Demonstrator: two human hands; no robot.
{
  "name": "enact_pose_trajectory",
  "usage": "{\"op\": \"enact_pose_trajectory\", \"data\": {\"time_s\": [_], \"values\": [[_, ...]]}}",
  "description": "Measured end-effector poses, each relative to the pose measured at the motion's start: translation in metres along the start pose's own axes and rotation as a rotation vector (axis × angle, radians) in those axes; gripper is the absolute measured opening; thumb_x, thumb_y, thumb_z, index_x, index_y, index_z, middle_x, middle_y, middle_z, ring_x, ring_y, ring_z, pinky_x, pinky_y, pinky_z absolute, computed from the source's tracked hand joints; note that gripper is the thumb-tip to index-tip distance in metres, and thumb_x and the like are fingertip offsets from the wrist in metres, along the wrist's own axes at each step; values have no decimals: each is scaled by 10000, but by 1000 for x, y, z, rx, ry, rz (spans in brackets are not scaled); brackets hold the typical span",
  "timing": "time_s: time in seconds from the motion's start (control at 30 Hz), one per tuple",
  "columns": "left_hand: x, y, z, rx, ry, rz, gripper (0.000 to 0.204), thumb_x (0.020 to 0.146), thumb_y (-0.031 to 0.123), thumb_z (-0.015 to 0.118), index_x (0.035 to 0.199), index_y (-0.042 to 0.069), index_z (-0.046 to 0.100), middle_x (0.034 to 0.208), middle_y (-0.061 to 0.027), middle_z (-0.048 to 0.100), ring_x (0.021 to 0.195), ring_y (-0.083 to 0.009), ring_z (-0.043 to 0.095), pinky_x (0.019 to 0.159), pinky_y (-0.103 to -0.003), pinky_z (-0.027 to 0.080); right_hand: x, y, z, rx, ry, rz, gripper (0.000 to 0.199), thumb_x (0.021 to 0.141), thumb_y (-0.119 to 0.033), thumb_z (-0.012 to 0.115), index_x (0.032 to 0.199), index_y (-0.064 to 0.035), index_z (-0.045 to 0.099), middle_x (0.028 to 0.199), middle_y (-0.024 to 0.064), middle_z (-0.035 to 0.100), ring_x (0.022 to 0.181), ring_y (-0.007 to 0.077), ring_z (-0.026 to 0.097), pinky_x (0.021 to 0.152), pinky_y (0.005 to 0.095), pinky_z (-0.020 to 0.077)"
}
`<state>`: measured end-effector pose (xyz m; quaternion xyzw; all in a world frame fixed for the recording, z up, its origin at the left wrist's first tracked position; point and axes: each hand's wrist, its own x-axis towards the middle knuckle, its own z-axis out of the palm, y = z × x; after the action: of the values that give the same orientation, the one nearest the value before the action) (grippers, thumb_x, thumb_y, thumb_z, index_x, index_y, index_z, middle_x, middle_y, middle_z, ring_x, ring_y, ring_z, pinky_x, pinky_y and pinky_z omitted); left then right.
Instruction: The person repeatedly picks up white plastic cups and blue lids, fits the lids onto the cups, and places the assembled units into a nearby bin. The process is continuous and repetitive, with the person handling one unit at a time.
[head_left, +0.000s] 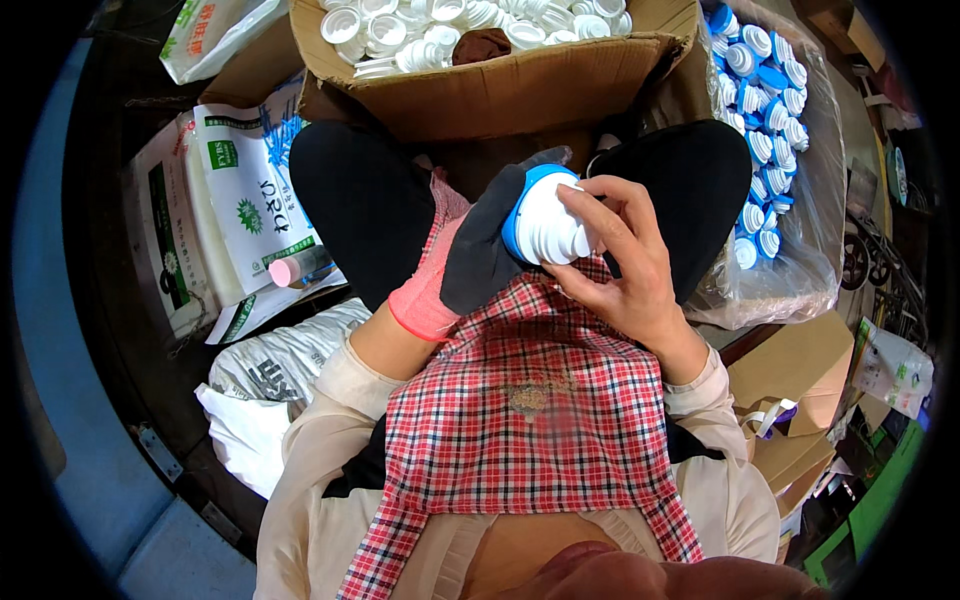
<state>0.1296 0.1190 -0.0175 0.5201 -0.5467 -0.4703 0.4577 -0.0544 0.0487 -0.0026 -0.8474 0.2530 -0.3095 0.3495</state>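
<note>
Above my lap, my left hand [478,245], in a pink glove with a black coated palm, is wrapped round the blue rim of a white stepped plastic cone [548,222]. My bare right hand [625,240] grips the cone's narrow stepped end between the thumb and fingers. The cone lies tilted, with its tip toward my right hand. Part of the blue rim is hidden by the glove. Just ahead, a cardboard box [480,95] holds many white ringed plastic pieces [385,35] and a brown cloth-like lump [481,46].
To the right, a clear plastic bag [770,290] lines a box of similar blue-and-white cones [760,150]. Printed sacks [245,200] and a pink-capped bottle [298,267] lie at the left, with a white sack [285,355] below them. Open cardboard [795,375] stands at the right.
</note>
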Motion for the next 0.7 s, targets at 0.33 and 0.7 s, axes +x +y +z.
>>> {"op": "enact_pose_trajectory", "data": {"time_s": [0.33,0.7], "values": [[-2,-1,2,-701,42,-413,669,847,135,708,1419,58,371,1341,-133,493,1206,-231,520,1022,-338,438,-1,0,1,8,-28,32,600,701,-95,786,1261,-113,571,1139,147,489,794,216,548,651,297,499],[-2,-11,21,-115,75,-251,643,757,144,733,1302,-29,438,1112,-163,585,1065,-267,576,948,-353,447,9,21,27,382,285,448,498,1021,-394,369,818,37,513,769,163,506,693,297,498,663,365,400]]}}
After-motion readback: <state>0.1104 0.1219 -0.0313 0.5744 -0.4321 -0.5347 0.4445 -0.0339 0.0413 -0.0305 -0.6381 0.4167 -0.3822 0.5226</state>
